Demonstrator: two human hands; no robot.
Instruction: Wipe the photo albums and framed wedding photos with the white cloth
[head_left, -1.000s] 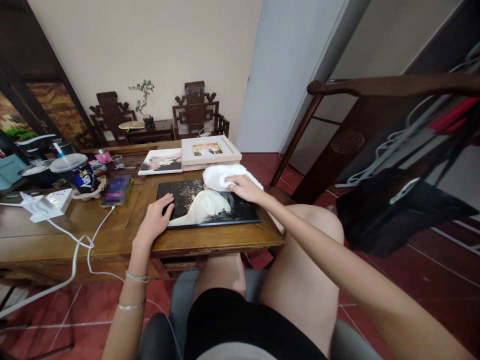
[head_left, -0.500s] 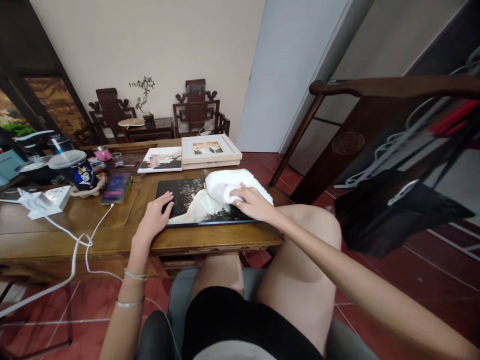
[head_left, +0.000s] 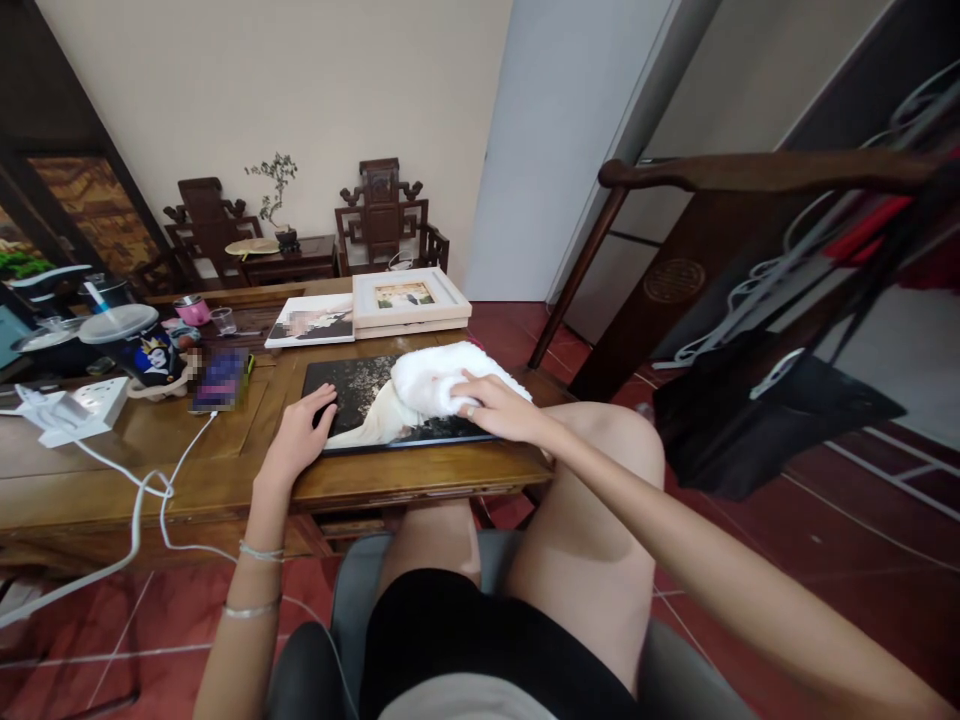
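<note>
A person's right hand (head_left: 491, 405) grips a bunched white cloth (head_left: 427, 378), fingers curled over a fold with the thumb lying along the near side, as the fabric rests on a glossy dark picture panel (head_left: 360, 385) at a wooden table (head_left: 420, 480). The left hand (head_left: 306, 428) lies flat on the panel's left end, its fingers extended close together and the thumb set a little apart (two thin bracelets (head_left: 253, 608) circle that forearm). The panel sits flat near the table's front edge, close to its right-hand corner; the cloth covers much of its right half, leaving in view a sweep of pale fabric against dark foliage.

Just beyond the panel, a white-framed picture (head_left: 411, 297) lies face up, with a thinner white-edged print (head_left: 311, 320) touching its left side. To the left of the panel, a phone (head_left: 221, 380), its screen blurred, is joined to a white cable (head_left: 191, 450) that loops over the table's front edge. A white power strip (head_left: 94, 412) lies farther left, near a dark lidded cup (head_left: 154, 355) and a pink cup (head_left: 192, 311). Against the far wall, a small potted tree (head_left: 276, 195) stands on a low table between two carved chairs (head_left: 381, 205). At right, a black bag (head_left: 765, 430) hangs behind a dark wooden chair back (head_left: 667, 280).
</note>
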